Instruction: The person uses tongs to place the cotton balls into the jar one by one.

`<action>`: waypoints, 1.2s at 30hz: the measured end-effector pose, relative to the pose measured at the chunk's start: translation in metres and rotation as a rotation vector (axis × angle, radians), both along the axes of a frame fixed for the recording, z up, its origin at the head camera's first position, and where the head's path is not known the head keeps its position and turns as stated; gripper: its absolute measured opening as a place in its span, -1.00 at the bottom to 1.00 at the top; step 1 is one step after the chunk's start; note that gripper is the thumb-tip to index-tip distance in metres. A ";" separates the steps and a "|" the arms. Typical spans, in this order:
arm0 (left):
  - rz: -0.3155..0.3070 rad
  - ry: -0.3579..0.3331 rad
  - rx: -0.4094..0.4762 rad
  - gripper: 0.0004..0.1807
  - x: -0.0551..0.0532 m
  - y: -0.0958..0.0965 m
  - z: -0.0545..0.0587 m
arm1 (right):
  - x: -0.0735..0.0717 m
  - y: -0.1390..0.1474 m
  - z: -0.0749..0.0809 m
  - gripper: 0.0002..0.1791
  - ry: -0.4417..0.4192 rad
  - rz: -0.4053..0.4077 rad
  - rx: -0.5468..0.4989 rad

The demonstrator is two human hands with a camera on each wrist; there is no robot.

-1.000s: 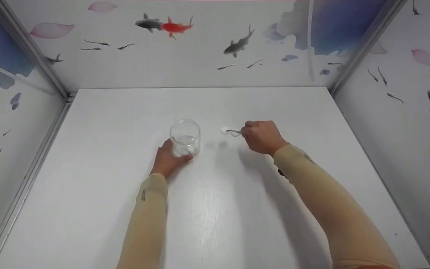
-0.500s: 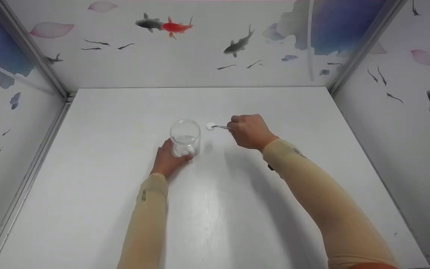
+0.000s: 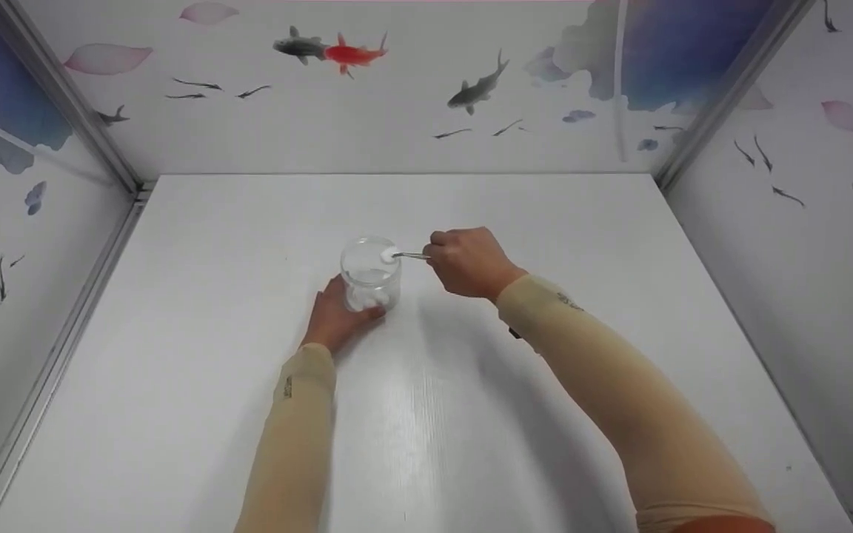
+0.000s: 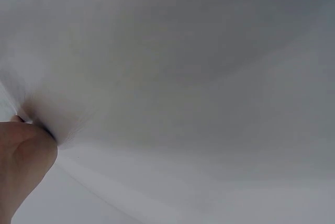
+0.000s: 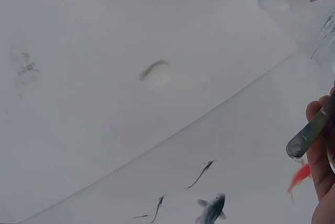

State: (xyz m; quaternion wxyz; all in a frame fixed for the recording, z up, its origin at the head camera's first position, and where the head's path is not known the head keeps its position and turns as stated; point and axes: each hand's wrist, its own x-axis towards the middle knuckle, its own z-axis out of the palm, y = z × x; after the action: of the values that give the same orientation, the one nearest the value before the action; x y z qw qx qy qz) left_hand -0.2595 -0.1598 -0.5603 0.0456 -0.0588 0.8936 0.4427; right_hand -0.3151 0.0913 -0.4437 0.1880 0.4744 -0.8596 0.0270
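My left hand (image 3: pixel 336 314) grips a clear jar (image 3: pixel 371 274) low on its side, standing on the white table. Several white balls, like cotton balls, lie at the bottom of the jar. Metal tweezers (image 3: pixel 410 255) are pinched in my right hand (image 3: pixel 471 260), their tips holding a white cotton ball (image 3: pixel 388 255) at the right side of the jar's mouth. In the right wrist view, the rounded end of the tweezers shows beside the fingers (image 5: pixel 320 156). Only part of my left hand shows at the edge of the left wrist view.
Another white ball (image 5: pixel 158 76) lies on the table in the right wrist view; in the head view it is hidden. Upright panels printed with fish (image 3: pixel 474 89) border the table (image 3: pixel 212 244) at the back and both sides.
My right hand has moved left with the tweezers and the cotton ball, from over the table to the jar's mouth. The left hand and the jar have stayed in place.
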 end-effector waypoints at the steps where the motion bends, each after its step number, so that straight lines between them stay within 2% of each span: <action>1: -0.001 0.004 -0.001 0.15 -0.001 0.000 -0.001 | 0.000 -0.001 0.000 -0.87 0.002 0.006 0.003; 5: 0.003 0.010 0.003 0.15 -0.002 -0.001 -0.004 | 0.000 -0.004 -0.004 -0.88 0.011 0.024 0.001; 15: -0.005 0.029 0.023 0.11 0.001 0.000 0.001 | 0.000 -0.007 -0.010 -0.89 0.091 0.055 0.033; 21: -0.001 0.036 0.028 0.11 0.001 0.000 0.001 | 0.000 -0.006 -0.010 -0.89 0.076 0.054 0.048; 30: 0.004 0.011 0.028 0.14 0.001 0.001 0.004 | -0.001 -0.001 -0.006 -0.90 0.048 0.009 0.079; 36: -0.008 0.030 0.007 0.14 0.001 0.001 0.002 | -0.003 0.008 -0.005 -0.89 0.049 0.004 0.064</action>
State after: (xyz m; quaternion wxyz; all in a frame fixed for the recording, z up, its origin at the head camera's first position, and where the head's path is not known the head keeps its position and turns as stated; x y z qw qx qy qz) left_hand -0.2584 -0.1592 -0.5579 0.0344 -0.0483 0.8929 0.4463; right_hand -0.3184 0.0992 -0.4484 0.1935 0.4824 -0.8542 -0.0116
